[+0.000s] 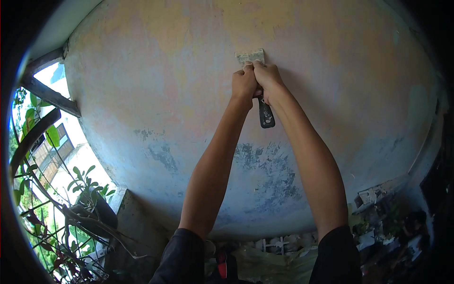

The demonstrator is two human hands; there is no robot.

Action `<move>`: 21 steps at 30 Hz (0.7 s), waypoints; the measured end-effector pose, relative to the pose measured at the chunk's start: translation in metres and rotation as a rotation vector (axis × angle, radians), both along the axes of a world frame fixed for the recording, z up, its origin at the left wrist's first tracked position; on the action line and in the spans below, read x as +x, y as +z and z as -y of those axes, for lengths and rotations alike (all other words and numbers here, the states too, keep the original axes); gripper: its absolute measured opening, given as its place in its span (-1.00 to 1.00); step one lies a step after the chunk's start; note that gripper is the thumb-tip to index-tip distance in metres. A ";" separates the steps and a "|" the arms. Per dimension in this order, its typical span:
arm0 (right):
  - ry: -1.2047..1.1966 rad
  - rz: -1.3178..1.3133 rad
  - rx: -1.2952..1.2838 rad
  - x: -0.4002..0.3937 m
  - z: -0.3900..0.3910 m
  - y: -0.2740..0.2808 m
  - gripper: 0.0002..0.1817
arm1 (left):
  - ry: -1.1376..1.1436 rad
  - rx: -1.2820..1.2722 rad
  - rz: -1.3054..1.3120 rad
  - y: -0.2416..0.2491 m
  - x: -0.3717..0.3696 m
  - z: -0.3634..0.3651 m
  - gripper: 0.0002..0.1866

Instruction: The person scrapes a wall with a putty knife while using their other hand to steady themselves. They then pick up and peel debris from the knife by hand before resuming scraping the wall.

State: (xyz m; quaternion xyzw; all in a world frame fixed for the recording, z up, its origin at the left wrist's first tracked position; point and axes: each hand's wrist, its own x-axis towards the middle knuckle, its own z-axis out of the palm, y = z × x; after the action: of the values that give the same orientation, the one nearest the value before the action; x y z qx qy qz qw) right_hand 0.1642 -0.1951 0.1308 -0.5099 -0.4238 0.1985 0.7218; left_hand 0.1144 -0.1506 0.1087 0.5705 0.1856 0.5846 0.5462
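A scraper [266, 115] with a black handle and a wide, worn metal blade is held by both hands against the painted wall [189, 94]. My left hand [244, 84] is closed round it from the left side. On the right, my right hand [267, 78] is closed on it too, touching the left one. The blade shows above the fingers, its face toward me, and the handle's end hangs below the hands. Both arms are stretched upward. Paint on the wall is patchy, with dark flaked areas lower down.
Potted plants [97, 208] and a wire grille stand by the bright opening at the left. A low ledge [124, 213] meets the wall there. Along the wall's foot lies mixed clutter [282, 244], with more at the lower right.
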 end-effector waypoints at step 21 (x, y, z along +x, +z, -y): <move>0.044 -0.006 -0.042 0.005 -0.012 0.055 -0.80 | -0.069 -0.013 0.001 0.053 -0.003 -0.008 -0.64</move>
State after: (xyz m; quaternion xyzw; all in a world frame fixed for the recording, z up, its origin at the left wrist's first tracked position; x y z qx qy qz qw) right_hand 0.1692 -0.1829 0.1861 -0.5148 -0.4285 0.2249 0.7076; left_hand 0.1118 -0.1425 0.1616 0.5728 0.1695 0.5645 0.5697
